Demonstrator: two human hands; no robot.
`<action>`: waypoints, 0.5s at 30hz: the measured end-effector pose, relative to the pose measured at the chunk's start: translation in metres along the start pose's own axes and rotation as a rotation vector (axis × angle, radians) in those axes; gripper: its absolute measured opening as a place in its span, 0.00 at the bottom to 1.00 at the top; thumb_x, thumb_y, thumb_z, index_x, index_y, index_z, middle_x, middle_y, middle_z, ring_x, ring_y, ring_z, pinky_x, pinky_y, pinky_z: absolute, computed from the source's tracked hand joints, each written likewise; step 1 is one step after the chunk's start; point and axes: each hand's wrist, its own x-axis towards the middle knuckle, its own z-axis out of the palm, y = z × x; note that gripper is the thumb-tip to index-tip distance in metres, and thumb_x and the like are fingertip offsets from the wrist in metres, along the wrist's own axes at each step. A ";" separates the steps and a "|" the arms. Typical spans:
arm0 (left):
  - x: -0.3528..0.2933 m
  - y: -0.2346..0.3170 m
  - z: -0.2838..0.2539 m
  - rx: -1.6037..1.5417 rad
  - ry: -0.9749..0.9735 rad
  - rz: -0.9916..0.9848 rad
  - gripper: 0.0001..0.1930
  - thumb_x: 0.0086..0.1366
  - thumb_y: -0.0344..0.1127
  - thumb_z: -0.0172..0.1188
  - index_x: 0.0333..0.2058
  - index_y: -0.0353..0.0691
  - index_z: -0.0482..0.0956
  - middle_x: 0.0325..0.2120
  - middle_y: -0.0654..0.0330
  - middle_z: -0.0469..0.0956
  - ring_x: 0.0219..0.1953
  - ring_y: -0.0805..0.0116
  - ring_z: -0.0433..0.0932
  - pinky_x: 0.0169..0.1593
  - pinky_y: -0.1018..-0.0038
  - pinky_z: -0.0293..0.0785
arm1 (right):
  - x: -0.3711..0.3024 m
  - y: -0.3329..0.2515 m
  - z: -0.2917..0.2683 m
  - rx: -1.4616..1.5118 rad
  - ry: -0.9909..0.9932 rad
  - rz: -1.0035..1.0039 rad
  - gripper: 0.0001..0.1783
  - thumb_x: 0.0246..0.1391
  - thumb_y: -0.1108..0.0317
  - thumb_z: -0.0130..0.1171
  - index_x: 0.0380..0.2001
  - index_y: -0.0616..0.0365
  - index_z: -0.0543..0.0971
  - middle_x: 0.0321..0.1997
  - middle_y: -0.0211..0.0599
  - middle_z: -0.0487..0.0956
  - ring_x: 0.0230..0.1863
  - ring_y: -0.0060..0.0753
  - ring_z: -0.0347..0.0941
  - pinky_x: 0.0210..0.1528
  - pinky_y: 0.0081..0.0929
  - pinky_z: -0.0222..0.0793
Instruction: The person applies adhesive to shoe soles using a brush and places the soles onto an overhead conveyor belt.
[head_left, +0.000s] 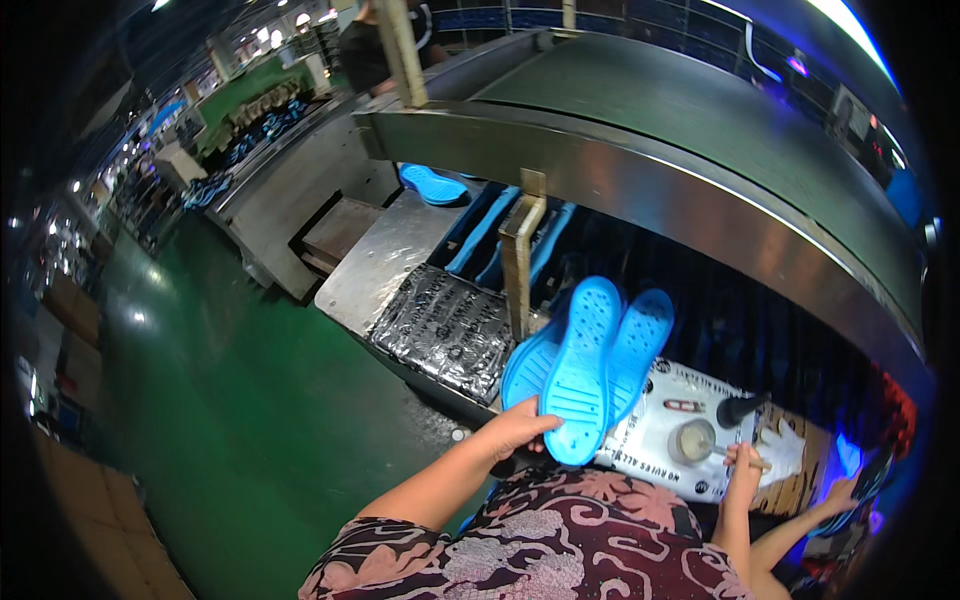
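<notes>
My left hand (522, 428) grips the heel end of a bright blue shoe sole (582, 365), its thumb on top. Behind that sole lie further blue soles (645, 335), partly covered by it. On the right, my right hand (742, 468) is closed around the handle of a brush (720, 451). The brush's far end reaches into a round jar (690, 441) of pale liquid, so its bristles are hidden. The jar stands on a white printed sheet (640, 445) on the bench. Beside it are a black cone-shaped object (740, 409) and a small red-handled tool (684, 405).
A white glove (784, 449) lies right of the jar. A co-worker's hand (840, 495) is at the far right. A metal-framed conveyor (640, 150) runs beyond the bench, with blue soles (486, 228) under it. A dark plastic-wrapped block (440, 325) sits on the left.
</notes>
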 end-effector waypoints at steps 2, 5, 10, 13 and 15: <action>0.001 0.010 -0.004 0.092 0.002 0.026 0.24 0.60 0.40 0.57 0.52 0.37 0.65 0.28 0.63 0.74 0.19 0.80 0.68 0.20 0.86 0.64 | 0.002 -0.001 0.005 0.027 0.038 0.048 0.17 0.62 0.60 0.47 0.27 0.64 0.73 0.23 0.34 0.73 0.24 0.21 0.66 0.30 0.19 0.62; -0.002 0.024 -0.012 0.382 0.022 0.197 0.28 0.58 0.42 0.58 0.53 0.34 0.64 0.32 0.57 0.77 0.24 0.70 0.75 0.27 0.76 0.73 | 0.001 -0.005 0.008 0.061 0.056 0.055 0.18 0.63 0.58 0.46 0.24 0.60 0.71 0.21 0.30 0.69 0.22 0.20 0.62 0.28 0.19 0.59; 0.007 0.030 -0.032 0.731 0.022 0.356 0.30 0.56 0.46 0.58 0.53 0.33 0.64 0.36 0.40 0.78 0.39 0.45 0.78 0.44 0.61 0.73 | 0.001 -0.017 0.025 0.094 0.206 0.078 0.21 0.62 0.54 0.48 0.19 0.55 0.70 0.14 0.25 0.64 0.16 0.17 0.58 0.21 0.16 0.52; 0.017 0.023 -0.047 0.646 -0.013 0.380 0.28 0.57 0.44 0.57 0.53 0.35 0.65 0.37 0.42 0.78 0.39 0.45 0.78 0.44 0.61 0.73 | -0.002 -0.027 0.032 0.186 0.213 0.139 0.20 0.61 0.54 0.49 0.20 0.54 0.71 0.12 0.23 0.63 0.15 0.15 0.57 0.19 0.15 0.50; 0.019 0.021 -0.055 0.592 -0.025 0.394 0.27 0.56 0.45 0.57 0.51 0.33 0.67 0.37 0.41 0.77 0.40 0.44 0.77 0.45 0.60 0.72 | -0.006 -0.034 0.038 0.243 0.268 0.172 0.18 0.62 0.54 0.49 0.22 0.54 0.70 0.13 0.23 0.64 0.14 0.15 0.58 0.17 0.13 0.51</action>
